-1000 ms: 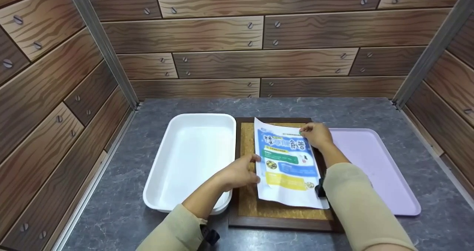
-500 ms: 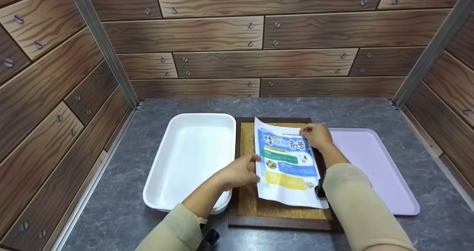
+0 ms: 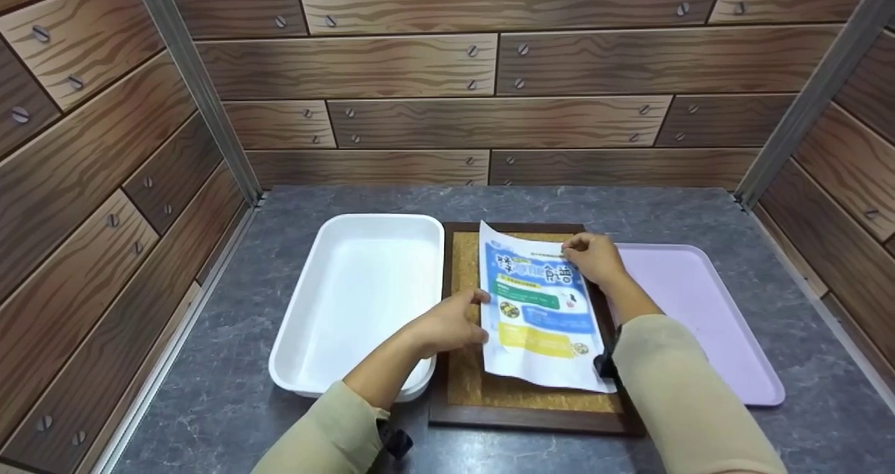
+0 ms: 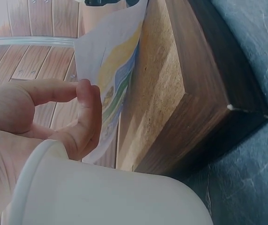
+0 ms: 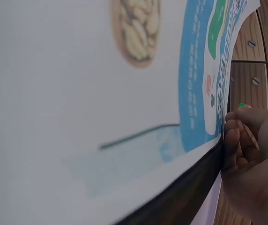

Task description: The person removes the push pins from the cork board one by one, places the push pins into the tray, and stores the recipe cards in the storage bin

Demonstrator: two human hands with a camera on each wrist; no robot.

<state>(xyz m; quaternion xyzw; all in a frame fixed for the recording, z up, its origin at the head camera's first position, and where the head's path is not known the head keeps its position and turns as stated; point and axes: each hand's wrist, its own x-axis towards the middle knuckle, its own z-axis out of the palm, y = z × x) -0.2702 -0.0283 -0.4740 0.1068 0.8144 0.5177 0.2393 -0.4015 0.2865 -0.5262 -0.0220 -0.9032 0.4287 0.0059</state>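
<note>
A printed sheet with blue, green and yellow blocks lies over a framed cork board, its left side bowed up off the cork. At the sheet's left edge, my left hand holds it with bent fingers and thumb; in the left wrist view their tips overlap the paper. My right hand is at the top right corner, pinching a small green pushpin between thumb and fingers. Most of the pushpin is hidden by those fingers.
A white tray, with another under it, stands left of the board, beneath my left forearm. To the right lies a flat lilac tray, partly behind my right sleeve. Wood-patterned walls enclose the grey marbled table.
Both hands keep their places on the sheet, and the sheet stays where it was. The head view has shifted very slightly.
</note>
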